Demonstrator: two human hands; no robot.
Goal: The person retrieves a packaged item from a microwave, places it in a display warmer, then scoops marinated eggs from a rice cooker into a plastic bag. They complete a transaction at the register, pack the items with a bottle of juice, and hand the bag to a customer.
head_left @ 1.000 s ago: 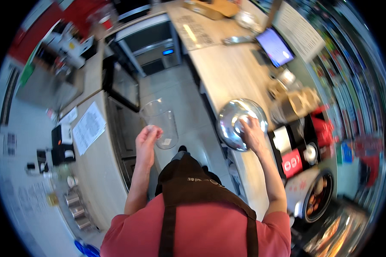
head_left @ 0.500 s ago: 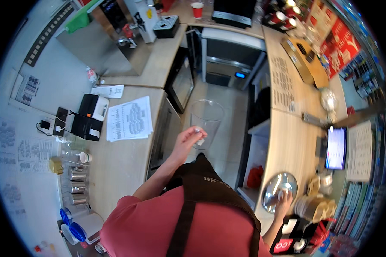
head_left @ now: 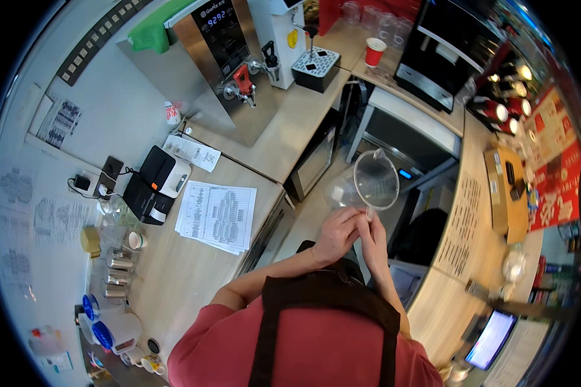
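A clear plastic pitcher [head_left: 376, 182] with a round rim and a pouring lip is held out over the floor gap between the counters, tilted. My left hand [head_left: 339, 236] is closed around the handle side, fingers curled. Right beside it, my right hand [head_left: 373, 244] touches the same handle area, its fingers together and pointing up. The handle itself is mostly hidden by my fingers. Nothing can be made out inside the pitcher.
On the left counter are printed sheets [head_left: 221, 216], a label printer [head_left: 156, 184] and metal cups [head_left: 117, 276]. Ahead stand a steel water dispenser [head_left: 221, 71], a red paper cup [head_left: 374, 51] and a black machine [head_left: 442, 55]. A lit screen [head_left: 490, 340] stands on the right counter.
My right hand has left the round metal lid on the right counter and come to the pitcher beside my left hand. My view has turned toward the right, and the pitcher has tilted.
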